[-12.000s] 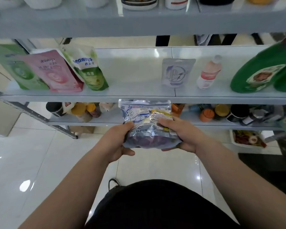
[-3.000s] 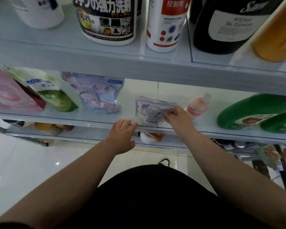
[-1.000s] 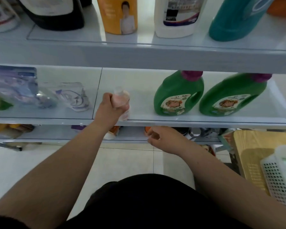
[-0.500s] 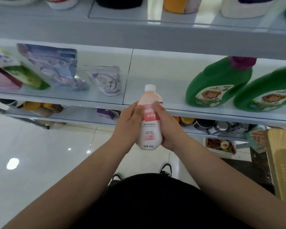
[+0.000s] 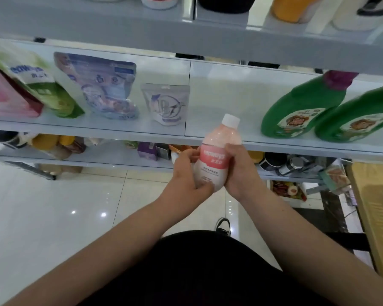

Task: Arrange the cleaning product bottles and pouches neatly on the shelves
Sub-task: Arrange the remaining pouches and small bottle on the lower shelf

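Observation:
A small pink bottle (image 5: 217, 155) with a white cap is held upright in front of the middle shelf (image 5: 221, 141), just below its front edge. My left hand (image 5: 189, 175) cups its base and left side; my right hand (image 5: 241, 171) grips its right side. On that shelf stand a pink pouch (image 5: 7, 98), a green-and-white pouch (image 5: 42, 85), a blue-lilac pouch (image 5: 106, 87) and a small white pouch (image 5: 167, 103). Two green bottles (image 5: 296, 111) (image 5: 358, 122) with purple caps stand at the right.
The upper shelf (image 5: 186, 34) carries several bottles, only their bases showing. A lower shelf (image 5: 111, 157) is crowded with jars and small items. A wooden surface (image 5: 372, 213) with a basket corner sits at the far right. Glossy tiled floor lies below.
Half a second ago the pink bottle was held the same way; it now tilts slightly right and sits a little nearer the shelf edge. A second ago my left hand alone gripped it on the shelf.

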Motion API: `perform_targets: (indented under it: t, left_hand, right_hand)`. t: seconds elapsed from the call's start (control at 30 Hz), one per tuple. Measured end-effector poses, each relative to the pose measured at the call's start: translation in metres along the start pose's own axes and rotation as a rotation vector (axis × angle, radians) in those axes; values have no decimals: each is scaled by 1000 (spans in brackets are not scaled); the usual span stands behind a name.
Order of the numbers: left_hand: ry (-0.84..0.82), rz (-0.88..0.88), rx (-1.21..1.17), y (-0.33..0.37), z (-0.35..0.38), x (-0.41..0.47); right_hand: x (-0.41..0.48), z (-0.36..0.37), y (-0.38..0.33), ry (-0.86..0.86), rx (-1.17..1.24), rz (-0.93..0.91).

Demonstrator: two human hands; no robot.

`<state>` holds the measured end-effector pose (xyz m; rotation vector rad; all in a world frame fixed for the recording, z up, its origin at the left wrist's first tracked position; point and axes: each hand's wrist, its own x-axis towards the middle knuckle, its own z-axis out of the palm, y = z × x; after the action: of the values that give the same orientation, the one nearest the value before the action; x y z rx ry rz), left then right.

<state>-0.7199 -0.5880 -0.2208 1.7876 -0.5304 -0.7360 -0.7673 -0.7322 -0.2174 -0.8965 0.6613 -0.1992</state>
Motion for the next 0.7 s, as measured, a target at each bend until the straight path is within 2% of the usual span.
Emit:
perform_targets:
  t: [0.17, 0.37, 0.47, 0.57, 0.7]
  left_hand:
    - [183, 165, 140, -16, -7, -11]
    - [89, 284, 198, -23, -28, -19]
    - [-3, 242, 86, -17, -32, -20]
    - [-135, 159, -41, -12, -30, -20]
    - [-201, -16, -223, -4, -8, -16]
  right_hand:
    - [-20, 18, 13, -127, -176, -140]
    - [-49, 20, 7, -351, -443, -292]
    - [-54, 15, -3, -368, -504, -305]
    - [-49, 6, -12, -371, -435, -263]
    - [-34, -9, -20, -189, -263, -236]
